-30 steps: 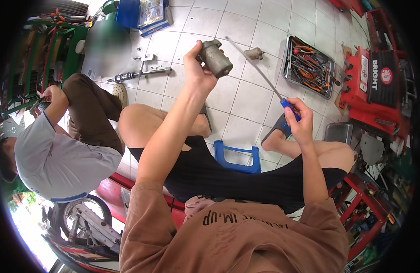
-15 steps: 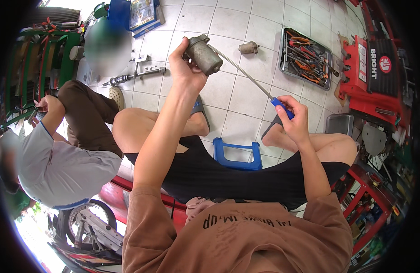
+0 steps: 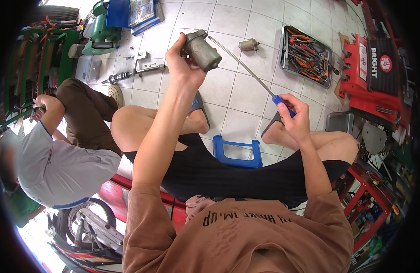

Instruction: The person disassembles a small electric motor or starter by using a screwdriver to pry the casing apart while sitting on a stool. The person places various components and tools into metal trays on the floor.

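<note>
A grey, worn starter motor (image 3: 203, 53), a metal cylinder with a flange at one end, is held up over the floor by my left hand (image 3: 185, 61), fingers wrapped round its side and flange. My right hand (image 3: 294, 116) grips the blue handle of a long screwdriver (image 3: 251, 73). Its thin shaft slants up and left, and the tip is at the flange end of the motor; whether it touches is hard to tell. A second, smaller-looking metal cylinder (image 3: 249, 44) lies on the tiles beyond the screwdriver.
A metal tray (image 3: 282, 63) of pliers and other tools lies at right, beside a red machine (image 3: 355, 68). Between my feet stands a blue plastic stool-like frame (image 3: 237, 163). A shock absorber (image 3: 123, 77) is on the floor at left, near a seated co-worker (image 3: 69, 168).
My left hand and the motor have shifted slightly up and left, with the motor tilted a little differently. The screwdriver tip has moved slightly up and left too.
</note>
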